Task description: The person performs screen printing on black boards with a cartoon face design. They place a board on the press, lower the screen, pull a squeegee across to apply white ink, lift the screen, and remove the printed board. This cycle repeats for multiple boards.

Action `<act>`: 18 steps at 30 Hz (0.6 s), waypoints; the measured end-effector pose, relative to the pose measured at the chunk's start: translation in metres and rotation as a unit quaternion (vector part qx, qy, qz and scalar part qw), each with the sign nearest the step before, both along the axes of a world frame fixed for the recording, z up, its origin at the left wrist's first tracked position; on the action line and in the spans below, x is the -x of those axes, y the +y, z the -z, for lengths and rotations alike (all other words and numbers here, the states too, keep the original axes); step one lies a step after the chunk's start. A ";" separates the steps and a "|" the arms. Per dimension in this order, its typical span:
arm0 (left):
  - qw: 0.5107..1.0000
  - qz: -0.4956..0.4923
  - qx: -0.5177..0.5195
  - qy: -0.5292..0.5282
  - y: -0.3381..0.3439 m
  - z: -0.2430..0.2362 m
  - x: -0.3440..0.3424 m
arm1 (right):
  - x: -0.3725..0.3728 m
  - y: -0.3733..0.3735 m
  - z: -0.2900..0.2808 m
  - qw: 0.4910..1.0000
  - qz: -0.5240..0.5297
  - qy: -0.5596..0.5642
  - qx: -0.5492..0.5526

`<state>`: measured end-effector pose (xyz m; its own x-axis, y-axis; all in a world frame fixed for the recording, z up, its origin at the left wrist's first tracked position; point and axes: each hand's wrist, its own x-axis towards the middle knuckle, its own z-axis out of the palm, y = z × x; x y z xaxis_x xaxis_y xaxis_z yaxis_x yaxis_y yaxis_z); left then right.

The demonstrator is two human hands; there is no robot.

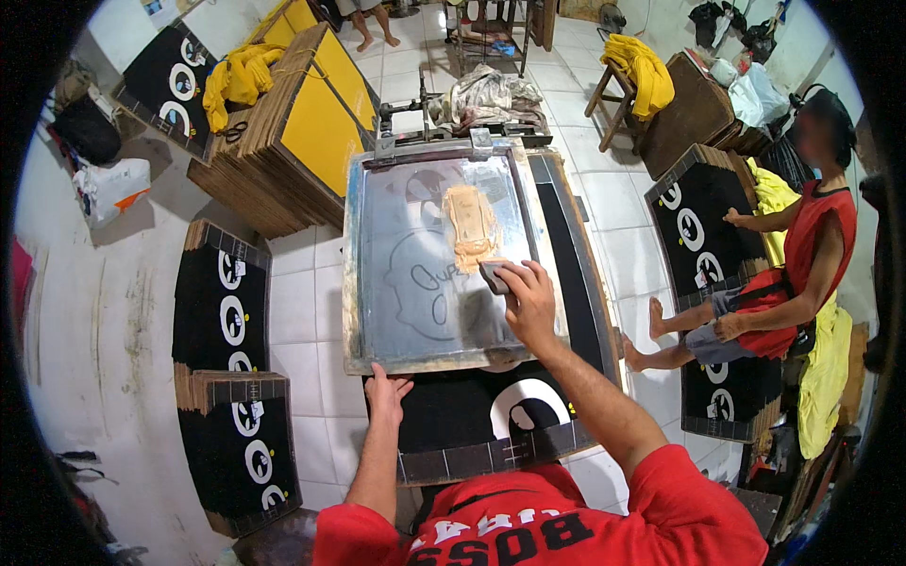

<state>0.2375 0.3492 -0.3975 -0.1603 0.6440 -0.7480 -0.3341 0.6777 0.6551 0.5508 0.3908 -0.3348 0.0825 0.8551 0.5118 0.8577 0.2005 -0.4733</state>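
A screen-printing frame (354,283) with translucent mesh lies in front of me, over a black printed panel (439,401) with white oval shapes. A patch of peach-orange ink (462,247) covers the mesh right of its middle, with a tan rectangular shape inside it. My right hand (530,304) is closed round a dark squeegee (493,276), at the near end of the ink. At the near left edge of the frame, my left hand (385,391) touches the wood with its fingers apart. Below the mesh, dark outlines of a printed design show faintly.
Stacks of black printed panels (222,307) stand at the left. Yellow-faced boards (326,94) lean at the back left, with scissors (235,131) on top. Crumpled cloth (491,97) lies beyond the frame. At the right sits a person in red (821,217), near other panels (694,222).
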 end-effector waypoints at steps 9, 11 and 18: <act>0.623 0.330 -0.368 0.607 -0.025 0.006 -0.044 | -0.017 0.132 0.038 0.982 -0.090 -0.126 0.105; 0.626 0.349 -0.363 0.595 -0.026 0.024 -0.053 | -0.015 0.142 0.042 0.965 -0.090 -0.185 0.164; 0.614 0.320 -0.371 0.619 -0.031 0.059 -0.053 | -0.018 0.175 0.041 0.948 -0.080 -0.237 0.198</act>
<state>0.2903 0.3182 -0.4570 0.1534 0.9614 0.2285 0.9097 -0.2277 0.3472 0.5689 0.5659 -0.3759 -0.2235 0.9700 0.0956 0.9664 0.2333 -0.1081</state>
